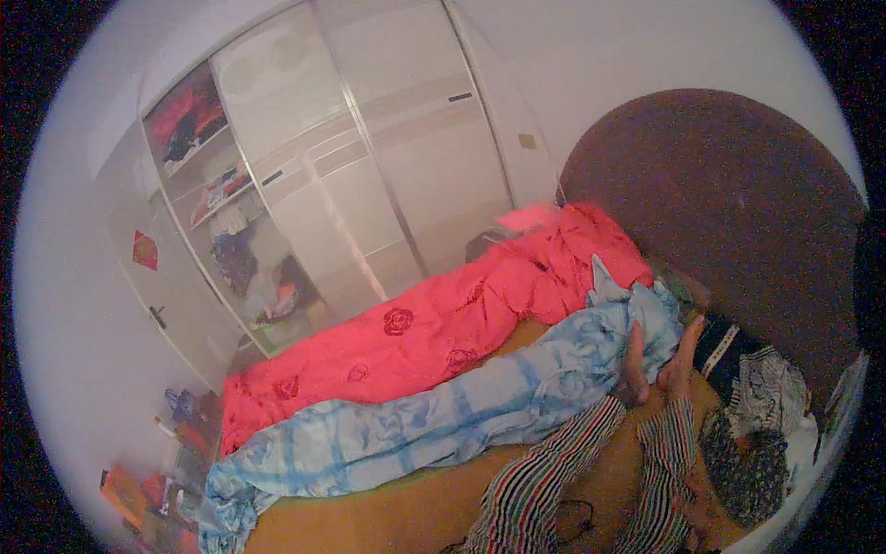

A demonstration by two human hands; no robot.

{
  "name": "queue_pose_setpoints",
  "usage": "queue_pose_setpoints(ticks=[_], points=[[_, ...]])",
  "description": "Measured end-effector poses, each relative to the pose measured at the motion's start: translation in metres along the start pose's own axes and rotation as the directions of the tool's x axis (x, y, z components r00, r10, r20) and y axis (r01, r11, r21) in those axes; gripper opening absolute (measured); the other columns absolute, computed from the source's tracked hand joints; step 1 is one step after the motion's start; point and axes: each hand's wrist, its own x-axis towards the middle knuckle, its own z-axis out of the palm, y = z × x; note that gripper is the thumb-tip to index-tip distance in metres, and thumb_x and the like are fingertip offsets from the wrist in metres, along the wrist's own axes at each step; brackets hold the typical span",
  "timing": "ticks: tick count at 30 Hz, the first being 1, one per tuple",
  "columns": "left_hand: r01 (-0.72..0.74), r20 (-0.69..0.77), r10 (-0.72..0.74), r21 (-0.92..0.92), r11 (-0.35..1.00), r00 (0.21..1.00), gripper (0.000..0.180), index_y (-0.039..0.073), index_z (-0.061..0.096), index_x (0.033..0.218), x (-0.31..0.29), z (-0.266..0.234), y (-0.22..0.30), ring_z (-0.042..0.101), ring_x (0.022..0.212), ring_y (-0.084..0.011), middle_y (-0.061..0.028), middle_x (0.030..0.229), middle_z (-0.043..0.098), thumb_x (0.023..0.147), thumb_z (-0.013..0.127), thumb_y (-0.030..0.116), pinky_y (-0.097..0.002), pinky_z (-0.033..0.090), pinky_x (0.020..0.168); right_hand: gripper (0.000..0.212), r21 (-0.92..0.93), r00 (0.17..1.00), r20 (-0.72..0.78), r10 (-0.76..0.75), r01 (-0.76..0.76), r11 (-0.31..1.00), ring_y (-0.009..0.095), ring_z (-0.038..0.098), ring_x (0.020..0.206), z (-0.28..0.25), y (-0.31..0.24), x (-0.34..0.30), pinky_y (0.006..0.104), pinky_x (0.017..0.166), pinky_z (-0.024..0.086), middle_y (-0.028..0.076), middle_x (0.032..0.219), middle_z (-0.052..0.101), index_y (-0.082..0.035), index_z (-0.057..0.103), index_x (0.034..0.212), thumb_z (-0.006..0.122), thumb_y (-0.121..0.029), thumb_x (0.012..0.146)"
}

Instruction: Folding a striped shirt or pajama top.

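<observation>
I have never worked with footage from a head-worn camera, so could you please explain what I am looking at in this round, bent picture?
There is no machine here: a person wears a wide fisheye camera on the head, looking down at their own two bare hands. The lens bends straight edges, which is why the wardrobe curves. The striped sleeves rising from the lower edge are the person's forearms. The left hand and right hand reach side by side to the end of a light blue blanket stretched along a bed. Whether the fingers actually grip the cloth is too blurred to tell. Behind it lies a red quilt with rose patterns. Dark patterned clothes are heaped to the right, before a round dark headboard.
</observation>
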Motion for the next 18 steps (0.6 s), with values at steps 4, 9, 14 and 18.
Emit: queue_pose_setpoints(ticks=[4,9,14,18], points=[[-0.013,-0.039,0.011,-0.046,0.999,0.999,0.078,0.001,0.028,0.136,0.009,0.003,-0.012,0.037,0.123,-0.0271,-0.0129,0.138,0.035,0.085,0.044,0.058,-0.0375,0.029,0.103,0.062,0.059,1.000,-0.014,-0.009,0.010,0.998,0.031,0.022,0.133,0.000,0.000,-0.001,0.0419,0.107,0.022,0.017,0.143,0.026,-0.004,0.050,0.124,0.070,-0.032,0.073],[-0.030,-0.057,0.025,-0.086,0.996,0.998,0.078,0.001,0.028,0.136,0.010,0.007,-0.023,0.038,0.123,-0.0270,-0.0126,0.137,0.036,0.085,0.043,0.058,-0.0374,0.030,0.103,0.060,0.141,0.999,-0.036,-0.026,0.031,0.990,0.031,0.021,0.133,-0.003,-0.002,-0.002,0.0414,0.107,0.022,0.017,0.144,0.025,-0.004,0.050,0.123,0.071,-0.029,0.073],[-0.039,-0.063,0.031,-0.125,0.991,0.998,0.077,0.001,0.028,0.136,0.013,0.013,-0.027,0.038,0.122,-0.0269,-0.0123,0.137,0.036,0.086,0.042,0.058,-0.0373,0.030,0.102,0.059,0.224,0.996,-0.082,-0.041,0.058,0.973,0.031,0.022,0.133,0.003,-0.006,-0.003,0.0410,0.108,0.022,0.016,0.144,0.024,-0.004,0.051,0.123,0.072,-0.026,0.072],[-0.047,-0.050,0.041,-0.135,0.990,0.998,0.077,0.001,0.028,0.136,0.016,0.023,-0.029,0.039,0.122,-0.0269,-0.0121,0.137,0.037,0.086,0.041,0.058,-0.0372,0.030,0.102,0.056,0.125,0.995,-0.076,-0.062,0.071,0.990,0.031,0.026,0.131,0.005,0.012,0.008,0.0403,0.106,0.024,0.015,0.143,0.027,-0.006,0.053,0.121,0.071,-0.028,0.073]])
